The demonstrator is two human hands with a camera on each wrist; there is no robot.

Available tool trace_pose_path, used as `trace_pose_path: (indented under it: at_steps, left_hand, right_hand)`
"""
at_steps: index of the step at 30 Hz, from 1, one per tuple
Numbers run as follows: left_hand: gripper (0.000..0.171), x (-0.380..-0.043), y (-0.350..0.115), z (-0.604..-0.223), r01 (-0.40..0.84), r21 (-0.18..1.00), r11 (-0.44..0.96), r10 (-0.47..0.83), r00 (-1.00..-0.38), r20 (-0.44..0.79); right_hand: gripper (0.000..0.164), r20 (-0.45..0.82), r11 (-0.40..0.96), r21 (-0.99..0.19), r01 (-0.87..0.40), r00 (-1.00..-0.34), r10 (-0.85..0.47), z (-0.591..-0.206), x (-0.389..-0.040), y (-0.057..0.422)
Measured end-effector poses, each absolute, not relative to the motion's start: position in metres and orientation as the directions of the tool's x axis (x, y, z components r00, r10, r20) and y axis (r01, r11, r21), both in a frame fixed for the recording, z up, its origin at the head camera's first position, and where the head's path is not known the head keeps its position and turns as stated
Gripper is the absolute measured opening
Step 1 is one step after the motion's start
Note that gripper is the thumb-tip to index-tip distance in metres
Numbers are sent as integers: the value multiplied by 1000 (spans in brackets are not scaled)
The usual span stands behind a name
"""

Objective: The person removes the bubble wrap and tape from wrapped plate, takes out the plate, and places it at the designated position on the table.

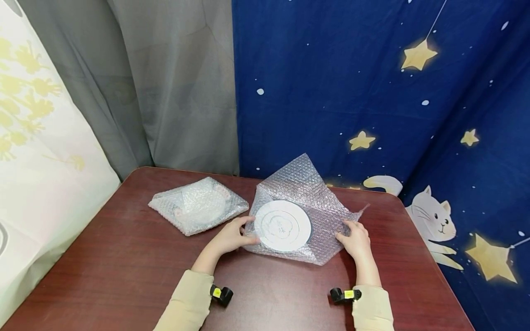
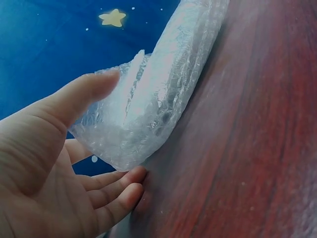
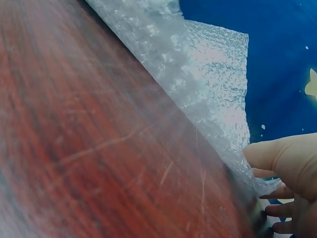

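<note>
A white plate (image 1: 283,225) with ring lines and a design in its middle lies bottom up on a sheet of bubble wrap (image 1: 325,220). Part of the wrap is folded around the plate's left side. My left hand (image 1: 232,235) holds that side, the thumb over the top and the fingers lower down at the wrap's outer edge. On the other side, my right hand (image 1: 356,240) pinches the sheet's right edge between thumb and fingers. The wrap's far corner rises behind the plate, and a thin tip sticks out past the right hand.
A wrapped bundle (image 1: 200,207), with a pale round shape showing through its bubble wrap, lies to the left on the brown table (image 1: 124,271). Grey (image 1: 182,87) and blue star-patterned curtains (image 1: 314,82) hang right behind the table's far edge.
</note>
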State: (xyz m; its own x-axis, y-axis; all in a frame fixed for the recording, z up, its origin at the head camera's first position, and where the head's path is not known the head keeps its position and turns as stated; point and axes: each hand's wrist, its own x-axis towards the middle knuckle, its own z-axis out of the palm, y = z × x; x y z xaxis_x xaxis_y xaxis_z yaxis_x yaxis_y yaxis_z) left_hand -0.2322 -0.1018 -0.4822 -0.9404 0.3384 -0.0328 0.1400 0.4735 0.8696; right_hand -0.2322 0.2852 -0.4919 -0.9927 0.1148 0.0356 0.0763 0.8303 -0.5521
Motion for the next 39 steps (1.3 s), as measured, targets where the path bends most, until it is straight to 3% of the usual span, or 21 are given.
trace_pose_path:
  at_steps: [24, 31, 39]
  left_hand:
    - [60, -237, -114, -479, 160, 832, 530, 237, -971, 36]
    - [52, -237, -125, -476, 199, 799, 568, 233, -969, 75]
    - [51, -239, -132, -473, 330, 757, 564, 253, -942, 223]
  right_hand:
    - [71, -182, 821, -515, 246, -967, 176, -472, -226, 274]
    - [77, -190, 829, -488, 272, -960, 204, -466, -224, 272]
    - [97, -101, 835, -476, 276, -960, 260, -467, -224, 273]
